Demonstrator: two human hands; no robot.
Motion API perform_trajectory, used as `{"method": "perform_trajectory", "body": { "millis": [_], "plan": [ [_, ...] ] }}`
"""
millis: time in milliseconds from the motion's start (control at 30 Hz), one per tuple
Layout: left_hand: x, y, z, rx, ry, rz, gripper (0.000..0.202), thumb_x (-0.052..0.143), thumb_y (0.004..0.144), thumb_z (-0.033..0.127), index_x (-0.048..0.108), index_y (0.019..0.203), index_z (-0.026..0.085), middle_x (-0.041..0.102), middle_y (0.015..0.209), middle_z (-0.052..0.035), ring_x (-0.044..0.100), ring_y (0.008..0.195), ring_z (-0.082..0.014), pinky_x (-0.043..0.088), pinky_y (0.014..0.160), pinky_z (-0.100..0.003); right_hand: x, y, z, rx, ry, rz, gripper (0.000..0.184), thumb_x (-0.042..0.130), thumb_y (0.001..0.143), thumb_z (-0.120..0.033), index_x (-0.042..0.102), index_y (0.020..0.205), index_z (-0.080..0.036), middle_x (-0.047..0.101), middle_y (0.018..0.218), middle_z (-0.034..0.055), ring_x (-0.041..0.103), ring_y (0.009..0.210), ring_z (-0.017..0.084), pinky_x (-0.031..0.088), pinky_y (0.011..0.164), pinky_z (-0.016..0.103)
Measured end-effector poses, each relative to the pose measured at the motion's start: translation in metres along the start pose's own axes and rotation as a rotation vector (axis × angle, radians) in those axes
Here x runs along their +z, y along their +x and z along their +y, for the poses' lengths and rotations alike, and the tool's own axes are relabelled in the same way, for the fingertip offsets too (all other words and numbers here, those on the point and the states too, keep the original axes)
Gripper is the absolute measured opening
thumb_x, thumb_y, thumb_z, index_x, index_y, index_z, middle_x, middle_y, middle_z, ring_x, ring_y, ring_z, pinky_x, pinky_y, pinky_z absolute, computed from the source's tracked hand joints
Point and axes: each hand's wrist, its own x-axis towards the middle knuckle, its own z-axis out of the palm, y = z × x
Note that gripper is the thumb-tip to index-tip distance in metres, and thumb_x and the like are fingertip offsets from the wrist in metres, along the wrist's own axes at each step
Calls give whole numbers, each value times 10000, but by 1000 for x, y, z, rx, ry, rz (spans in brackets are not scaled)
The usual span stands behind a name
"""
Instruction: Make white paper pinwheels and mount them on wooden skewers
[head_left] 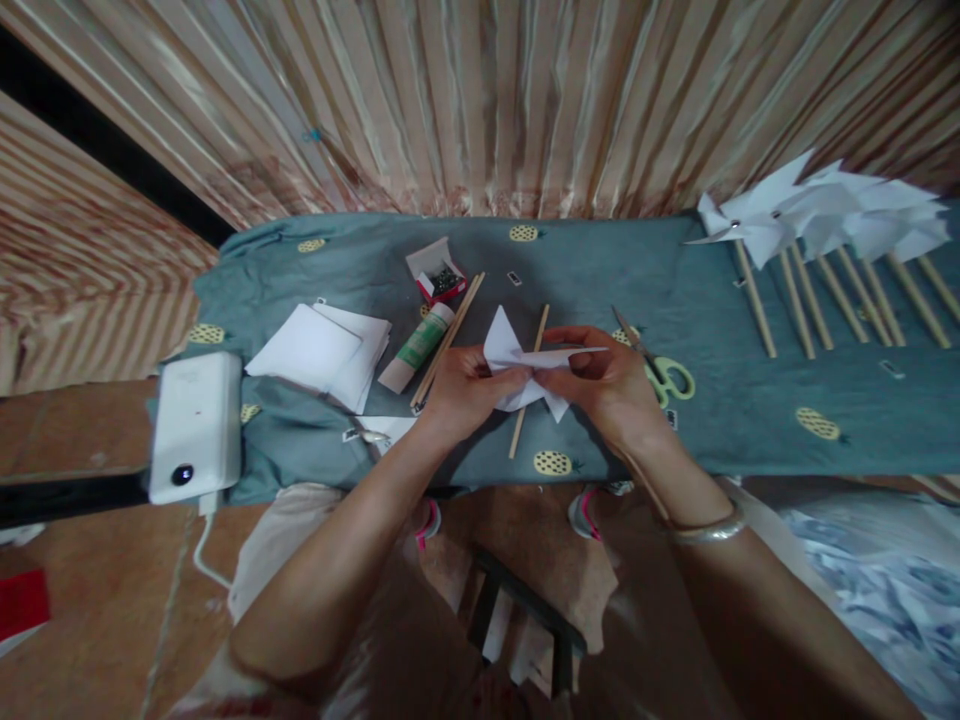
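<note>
Both of my hands hold a folded white paper shape [517, 360] just above the blue-grey cloth [720, 400] of the table. My left hand [461, 390] pinches its left side with curled fingers. My right hand [604, 385] pinches its right side, thumb on top. A thin wooden stick [529, 380] lies on the cloth under the paper, running toward me. Green-handled scissors [660, 370] lie just right of my right hand.
A stack of white paper squares [322, 350], a glue stick [416, 348], more sticks [450, 335] and a small open box of pins [441, 275] lie to the left. Several finished paper pinwheels [825, 215] on sticks lie at the right. A white power bank [196, 425] sits at the left edge.
</note>
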Motion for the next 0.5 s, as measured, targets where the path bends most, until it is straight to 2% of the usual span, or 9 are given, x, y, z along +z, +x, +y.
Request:
{"method": "perform_trajectory", "body": {
  "millis": [100,167,300,400,500],
  "plan": [
    [0,0,6,-6,-31,79,111,807,556,215,735,623,163,703,608,-6,597,536,-130,469,513,-236,-11,4,-4,-76,37,-9,370,837,578,-318,666,893,-227,752,791,-1,701,720,185,573,660,316],
    [-1,0,11,3,-53,141,101,794,552,216,728,612,167,708,617,-1,598,538,-125,478,527,-234,-24,7,-7,-154,2,44,270,814,634,-340,684,846,-234,755,870,13,699,836,192,566,756,333],
    [-7,-1,21,32,-105,232,94,778,563,221,738,638,180,717,643,14,607,561,-106,489,574,-222,-52,9,-5,-243,-252,210,106,730,747,-345,711,767,-243,739,775,9,674,750,186,541,731,340],
    [-10,-2,24,38,-127,263,122,789,541,217,740,645,178,719,647,11,612,572,-106,489,579,-219,-62,5,3,-296,-549,165,91,693,765,-318,739,779,-240,738,748,10,668,710,203,525,720,360],
    [-10,-4,24,37,-115,261,141,798,536,227,732,646,169,719,652,-1,611,572,-117,491,577,-232,-63,1,11,-320,-712,75,111,661,790,-308,751,802,-245,751,776,13,686,720,215,524,718,363]
  ]
}}
